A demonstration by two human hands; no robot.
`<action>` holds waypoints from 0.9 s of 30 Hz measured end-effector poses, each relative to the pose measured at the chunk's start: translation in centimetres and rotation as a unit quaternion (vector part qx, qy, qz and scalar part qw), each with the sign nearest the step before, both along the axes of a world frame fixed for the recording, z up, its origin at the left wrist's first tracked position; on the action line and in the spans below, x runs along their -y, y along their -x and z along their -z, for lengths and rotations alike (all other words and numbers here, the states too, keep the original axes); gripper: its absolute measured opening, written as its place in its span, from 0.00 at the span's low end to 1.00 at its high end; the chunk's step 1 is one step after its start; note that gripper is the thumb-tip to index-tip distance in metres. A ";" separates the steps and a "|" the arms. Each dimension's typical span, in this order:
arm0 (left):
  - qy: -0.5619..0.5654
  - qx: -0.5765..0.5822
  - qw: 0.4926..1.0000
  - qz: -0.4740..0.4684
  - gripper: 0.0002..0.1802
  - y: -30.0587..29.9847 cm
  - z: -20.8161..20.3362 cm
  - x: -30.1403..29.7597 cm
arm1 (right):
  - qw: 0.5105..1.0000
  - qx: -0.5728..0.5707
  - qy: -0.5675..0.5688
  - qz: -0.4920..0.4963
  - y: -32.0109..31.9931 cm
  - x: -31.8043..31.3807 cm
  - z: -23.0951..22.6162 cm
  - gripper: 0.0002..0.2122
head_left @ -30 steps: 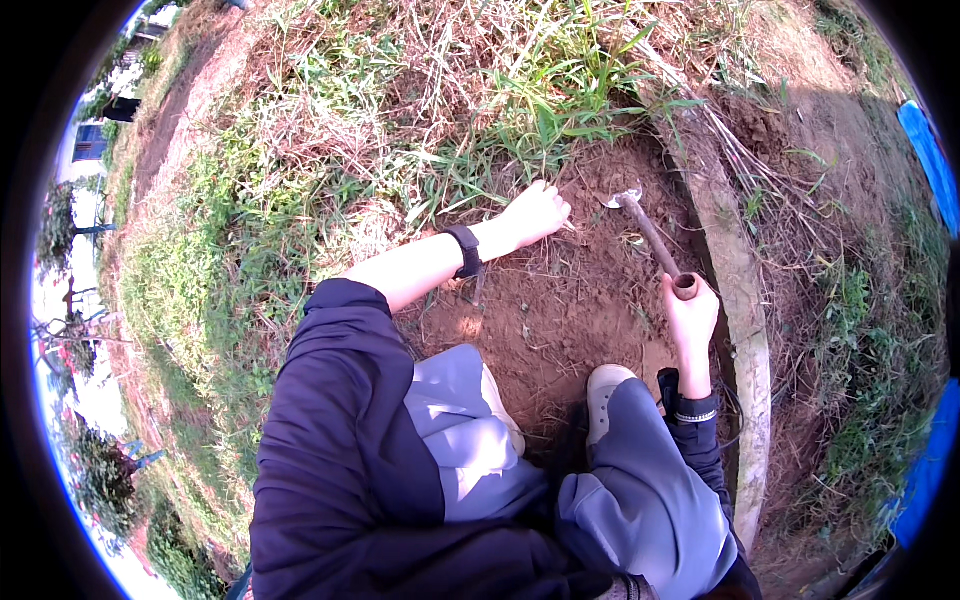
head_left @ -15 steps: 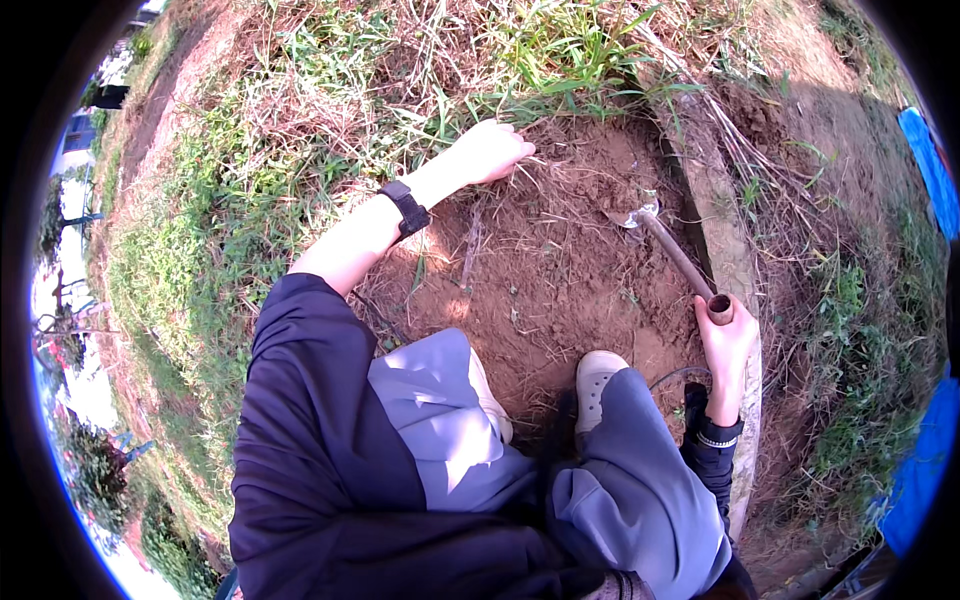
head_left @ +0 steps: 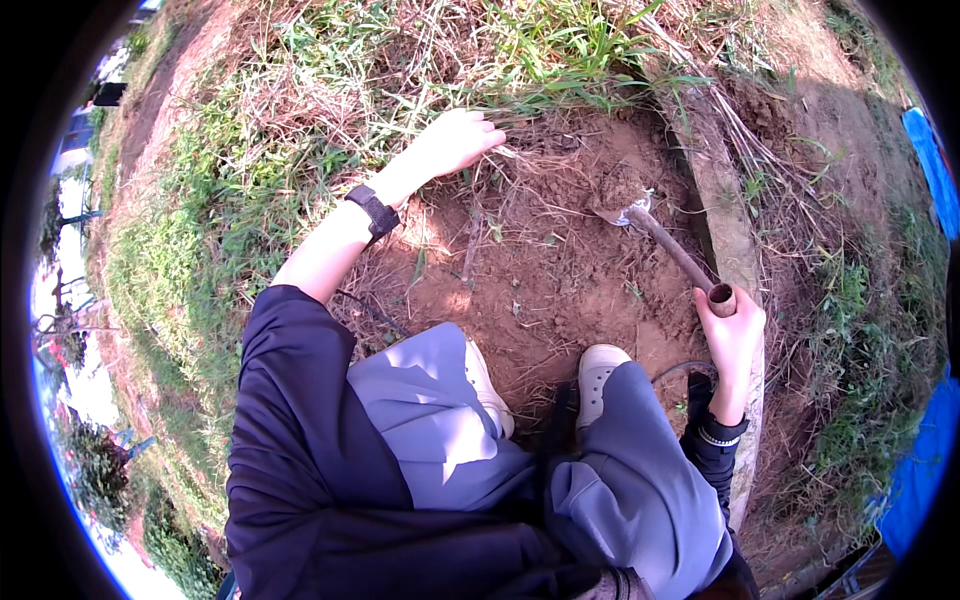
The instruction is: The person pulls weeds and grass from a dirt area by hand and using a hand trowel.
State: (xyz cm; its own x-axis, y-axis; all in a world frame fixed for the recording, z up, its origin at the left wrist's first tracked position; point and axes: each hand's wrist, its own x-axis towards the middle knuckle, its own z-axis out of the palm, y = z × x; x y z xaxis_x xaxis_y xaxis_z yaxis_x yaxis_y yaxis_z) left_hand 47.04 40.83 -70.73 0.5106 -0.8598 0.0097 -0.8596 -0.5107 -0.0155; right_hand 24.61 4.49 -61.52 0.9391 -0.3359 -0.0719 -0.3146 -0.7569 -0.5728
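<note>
My left hand [head_left: 457, 143], with a black band on its wrist, is low over the border between grass and bare soil. Its fingers are slightly spread, and dry grass strands [head_left: 512, 153] lie at the fingertips; any hold on them is not clear. My right hand [head_left: 735, 335] grips the hollow-ended handle of a small digging tool [head_left: 679, 255]. The brown tubular handle slants away to the far left, down to a shiny metal head [head_left: 633, 211] against the soil. Dirt partly covers this head, so its exact shape is hidden. Between both hands spreads reddish-brown soil [head_left: 560, 265] strewn with straw.
A concrete curb [head_left: 735, 240] runs along the right side of the soil. Green weeds [head_left: 200, 220] grow at the left, taller grass [head_left: 570, 45] at the far side. My pale clogs [head_left: 603, 385] stand on the near soil. Blue sheeting [head_left: 925, 460] lies at the far right.
My left hand has moved left and slightly away from me, its fingers now a little more apart. The tool's head has shifted slightly left, and my right hand still holds the handle.
</note>
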 end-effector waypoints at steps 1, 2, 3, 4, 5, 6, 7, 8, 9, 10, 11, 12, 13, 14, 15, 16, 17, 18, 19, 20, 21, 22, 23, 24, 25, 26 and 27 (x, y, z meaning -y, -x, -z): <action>-0.001 0.003 1.000 0.002 0.14 0.0 -0.1 0.1 | 1.000 -0.004 0.022 -0.007 -0.1 -0.3 0.5 0.14; -0.002 0.006 1.000 0.004 0.13 -0.2 -0.3 0.2 | 1.000 -0.012 0.024 -0.002 -0.2 -0.8 0.6 0.15; -0.002 0.009 1.000 0.007 0.13 -0.4 -0.4 0.3 | 1.000 -0.008 0.019 0.000 -0.2 -1.2 0.7 0.15; -0.007 -0.006 1.000 -0.004 0.13 -0.4 -1.1 0.0 | 1.000 -0.003 0.012 0.000 -0.3 -1.5 0.9 0.14; 0.000 -0.006 1.000 -0.003 0.14 -0.7 -1.0 -0.5 | 1.000 0.002 0.005 0.001 -0.3 -1.8 1.1 0.14; 0.001 -0.011 1.000 -0.011 0.14 -1.0 -0.8 -1.0 | 1.000 0.000 0.000 0.002 -0.3 -1.9 1.3 0.14; 0.002 -0.015 1.000 -0.018 0.14 -1.2 -0.9 -1.4 | 1.000 -0.004 -0.006 0.002 -0.3 -2.0 1.2 0.14; -0.002 -0.017 0.999 -0.040 0.14 -1.4 -1.0 -1.7 | 1.000 -0.009 -0.013 0.003 -0.3 -2.0 1.2 0.14; -0.018 -0.019 0.998 -0.054 0.15 -1.7 -1.1 -2.0 | 1.000 -0.013 -0.019 0.003 -0.3 -2.1 1.2 0.13; -0.013 -0.020 0.998 -0.060 0.15 -1.9 -1.2 -2.0 | 1.000 -0.013 -0.025 0.006 -0.3 -2.1 1.2 0.13; -0.008 -0.021 0.998 -0.066 0.16 -2.0 -1.3 -2.0 | 0.999 -0.013 -0.032 0.009 -0.3 -2.3 1.5 0.13; 0.001 -0.016 0.998 -0.062 0.17 -2.2 -1.4 -2.1 | 0.999 -0.014 -0.040 0.011 -0.5 -2.5 1.8 0.13; 0.008 -0.009 0.998 -0.058 0.17 -2.3 -1.5 -2.4 | 1.000 -0.012 -0.027 0.003 -0.8 -2.8 2.4 0.13; 0.016 -0.004 0.998 -0.053 0.17 -2.5 -1.5 -2.4 | 0.999 -0.008 -0.041 0.006 -1.3 -3.3 2.9 0.13; 0.023 0.006 0.999 -0.049 0.15 -2.7 -1.5 -2.5 | 0.998 -0.005 -0.054 0.009 -1.7 -3.8 3.5 0.12; 0.037 0.015 0.998 -0.041 0.14 -3.1 -1.2 -2.0 | 0.998 0.004 -0.057 0.020 -2.1 -3.8 4.6 0.12; 0.044 0.025 0.998 -0.035 0.12 -3.3 -1.3 -1.9 | 0.996 0.002 -0.079 0.029 -2.4 -4.1 5.4 0.12; 0.055 0.028 0.998 -0.030 0.12 -3.4 -1.3 -1.8 | 0.995 0.004 -0.088 0.039 -2.8 -4.3 6.1 0.12; 0.061 0.033 0.997 -0.030 0.12 -3.5 -1.3 -2.1 | 0.994 0.006 -0.101 0.046 -3.2 -4.7 6.5 0.12; 0.068 0.038 0.997 -0.029 0.12 -3.6 -1.2 -2.4 | 0.993 -0.003 -0.108 0.048 -3.4 -4.9 6.6 0.12; 0.075 0.043 0.996 -0.028 0.13 -3.8 -1.1 -2.6 | 0.993 -0.007 -0.112 0.045 -3.5 -4.8 6.7 0.12; 0.059 0.047 0.997 -0.035 0.14 -3.8 -1.1 -2.8 | 0.992 -0.012 -0.116 0.042 -3.5 -4.7 7.0 0.12; 0.052 0.037 0.997 -0.044 0.16 -3.7 -1.0 -3.1 | 0.992 -0.017 -0.119 0.038 -3.4 -4.6 7.2 0.12; 0.044 0.027 0.997 -0.053 0.17 -3.7 -1.0 -3.4 | 0.991 -0.022 -0.130 0.037 -3.3 -4.4 7.6 0.12; 0.037 0.019 0.997 -0.062 0.19 -3.6 -1.1 -3.7 | 0.989 -0.027 -0.142 0.034 -3.0 -4.2 8.1 0.11; 0.041 0.027 0.997 -0.061 0.19 -3.6 -1.2 -4.1 | 0.987 -0.032 -0.153 0.031 -2.8 -4.1 8.5 0.11; 0.046 0.035 0.996 -0.060 0.18 -3.6 -1.4 -4.6 | 0.986 -0.028 -0.160 0.028 -2.6 -4.0 8.7 0.11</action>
State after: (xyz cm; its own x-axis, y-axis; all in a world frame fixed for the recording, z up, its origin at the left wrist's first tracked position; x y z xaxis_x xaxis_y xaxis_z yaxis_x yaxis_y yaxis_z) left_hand 50.66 45.39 -69.32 0.6056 -0.7859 0.1248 -0.7901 -0.6125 -0.0228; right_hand 27.20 8.51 -70.24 0.9117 -0.3384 -0.2331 -0.3878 -0.5208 -0.7605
